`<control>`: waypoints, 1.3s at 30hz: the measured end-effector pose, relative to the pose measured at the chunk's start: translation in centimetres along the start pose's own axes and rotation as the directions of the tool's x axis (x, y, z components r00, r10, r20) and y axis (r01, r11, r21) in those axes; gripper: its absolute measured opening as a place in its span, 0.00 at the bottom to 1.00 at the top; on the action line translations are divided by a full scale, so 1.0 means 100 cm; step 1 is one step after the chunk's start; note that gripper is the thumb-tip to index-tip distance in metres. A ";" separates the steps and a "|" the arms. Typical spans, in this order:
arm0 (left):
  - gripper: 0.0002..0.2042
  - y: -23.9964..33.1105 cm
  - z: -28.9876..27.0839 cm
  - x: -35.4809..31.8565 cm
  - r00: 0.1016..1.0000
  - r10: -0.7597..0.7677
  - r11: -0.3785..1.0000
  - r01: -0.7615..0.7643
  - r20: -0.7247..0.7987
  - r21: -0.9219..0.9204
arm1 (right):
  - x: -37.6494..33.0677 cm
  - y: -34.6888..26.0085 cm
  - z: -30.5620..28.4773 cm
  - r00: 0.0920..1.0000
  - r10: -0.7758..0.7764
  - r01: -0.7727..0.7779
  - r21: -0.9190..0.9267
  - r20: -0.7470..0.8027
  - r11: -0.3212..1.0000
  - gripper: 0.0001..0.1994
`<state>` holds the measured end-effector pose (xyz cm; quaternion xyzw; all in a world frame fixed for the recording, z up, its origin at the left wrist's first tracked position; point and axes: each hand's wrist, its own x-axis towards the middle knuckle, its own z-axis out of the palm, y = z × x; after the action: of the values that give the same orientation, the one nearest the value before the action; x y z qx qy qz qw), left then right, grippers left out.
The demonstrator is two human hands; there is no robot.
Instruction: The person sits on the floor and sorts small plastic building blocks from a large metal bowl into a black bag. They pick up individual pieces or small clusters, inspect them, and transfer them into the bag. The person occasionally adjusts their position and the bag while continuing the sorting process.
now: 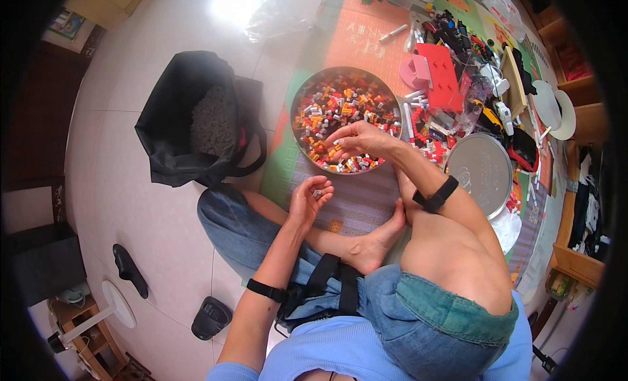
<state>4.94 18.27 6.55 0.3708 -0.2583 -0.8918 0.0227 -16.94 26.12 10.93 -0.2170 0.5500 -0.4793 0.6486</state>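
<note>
The round tin (297, 99) of small coloured bricks (340, 99) sits on the floor mat ahead of the crossed legs. The right hand (356, 140) hovers over the tin's near side, fingers spread and dipping into the bricks. The left hand (311, 196), just short of the tin's near rim, is cupped palm-up, fingers loosely curled around a small pale piece (317, 193). Pick one brick at a time with fingertips; keep the cupped palm level, close to the rim, so transfers stay short.

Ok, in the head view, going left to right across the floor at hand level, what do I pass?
Black bag → left hand, cupped around a small piece → round tin of small bricks, with the right hand reaching into it → round silver lid.
</note>
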 end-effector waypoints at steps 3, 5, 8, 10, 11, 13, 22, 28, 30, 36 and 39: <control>0.13 0.000 0.001 0.000 1.000 0.004 1.000 -0.004 -0.002 0.000 | -0.004 -0.005 -0.004 0.977 -0.194 0.152 -0.361 -0.083 0.920 0.11; 0.13 0.001 0.002 -0.001 1.000 0.005 1.000 -0.005 -0.018 0.007 | -0.005 -0.013 -0.008 0.929 -0.347 0.180 -0.664 -0.128 0.726 0.10; 0.14 0.002 0.003 -0.003 1.000 0.000 1.000 0.000 -0.021 0.001 | -0.017 -0.043 0.017 0.979 -0.181 0.112 -0.498 -0.093 0.860 0.10; 0.14 0.002 0.004 -0.003 0.999 -0.030 0.999 0.031 0.027 -0.042 | -0.028 -0.055 0.037 0.997 -0.075 0.075 -0.557 0.023 0.827 0.10; 0.14 0.002 0.003 -0.004 0.997 -0.048 0.995 0.054 0.066 -0.082 | -0.022 -0.045 0.046 0.995 -0.026 0.076 -0.597 0.092 0.799 0.10; 0.14 0.004 0.005 -0.002 0.987 -0.060 0.986 0.082 0.148 -0.147 | -0.011 -0.018 0.054 0.915 -0.236 0.402 -0.720 0.326 0.565 0.10; 0.14 0.002 0.002 -0.001 0.998 -0.044 0.994 0.048 0.036 -0.103 | -0.001 -0.020 0.041 0.990 -0.076 0.045 -0.243 -0.122 0.969 0.14; 0.14 0.001 0.004 -0.001 0.999 -0.033 0.997 0.034 0.018 -0.073 | -0.006 -0.026 0.035 0.999 -0.046 0.046 0.136 -0.006 0.990 0.17; 0.14 0.001 0.004 0.000 0.999 -0.029 0.997 0.030 0.016 -0.065 | -0.010 -0.033 0.037 0.999 0.011 -0.023 0.314 0.040 0.949 0.17; 0.14 0.003 0.006 -0.001 1.000 -0.025 0.998 0.026 0.012 -0.061 | -0.008 -0.030 0.038 0.997 0.028 -0.050 0.356 0.067 0.933 0.16; 0.14 0.002 0.005 -0.001 0.999 -0.026 0.997 0.027 0.026 -0.070 | -0.009 -0.025 0.042 0.998 -0.038 0.042 0.079 -0.051 0.996 0.16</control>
<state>4.67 18.33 6.97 0.3621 -0.2223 -0.9050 0.0206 -13.96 24.73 14.69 -0.1900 0.5418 -0.5190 0.6332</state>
